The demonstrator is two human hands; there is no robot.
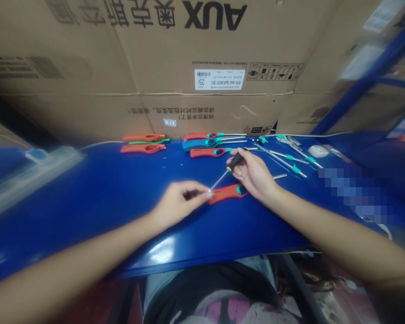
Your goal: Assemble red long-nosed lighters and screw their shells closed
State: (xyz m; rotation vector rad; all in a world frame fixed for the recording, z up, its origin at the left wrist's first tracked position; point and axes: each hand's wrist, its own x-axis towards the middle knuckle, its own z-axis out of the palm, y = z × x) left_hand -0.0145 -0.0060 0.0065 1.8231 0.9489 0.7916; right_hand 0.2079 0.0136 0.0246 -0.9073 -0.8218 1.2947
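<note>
Right grip (253, 175) wrapped round a screwdriver (236, 160), slanted down to the end of an orange lighter (227, 192) lying flat on the tabletop (104, 189). Left grip (178, 204) pinched together at the tip, probably to steady it there.

1. The left hand (177, 204), a little left of the frame's centre, is bare, with slim fingers.
2. The left forearm (87, 265), in the lower left of the frame, is uncovered along all its visible length.
3. The right hand (253, 175), just right of centre, is also bare.
4. The right forearm (330, 234), in the lower right, is uncovered up to the frame edge.
5. At the bottom centre the clothing (202, 288) is black cloth with a grey-blue part on its left side.
6. At the bottom edge it has a pink and white patch (222, 310), too blurred to read.
</note>
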